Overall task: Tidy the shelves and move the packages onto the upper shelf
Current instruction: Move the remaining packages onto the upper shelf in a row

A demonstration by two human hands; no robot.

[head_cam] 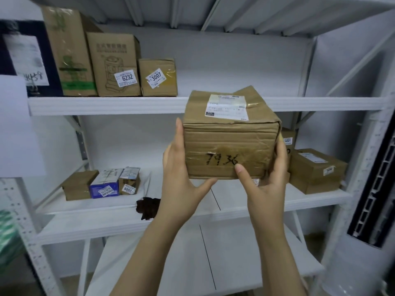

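- The cardboard box [230, 137] is held in the air in front of the shelving, resting on neither board. Its top overlaps the front edge of the upper shelf [106, 105], to the right of the cartons standing there.
- It is a squat, creased brown cube with dented corners. Glossy clear tape crosses its front over the handwritten "7936", and a white paper label lies on top.
- The left hand [179, 167] lies flat against the box's left side, fingers straight and pointing up, with the thumb spread under the bottom edge.
- The right hand [267, 178] grips the front right corner, thumb pressed on the front face and fingers wrapped round the right side.
- At the left end of the upper shelf, a smooth white metal board, stand a tall carton with green print [68, 54], a medium carton stickered 6232 [113, 65] and a small taped carton stickered 3007 [158, 77], side by side.
- At the left end of the lower shelf [106, 218] sit a small brown box [78, 185], a blue-and-white carton [105, 184] and a little box stickered 2009 [129, 180]. A dark crumpled scrap [148, 207] lies near the front edge.
- At the lower shelf's right end rests a flat cardboard box [316, 169].
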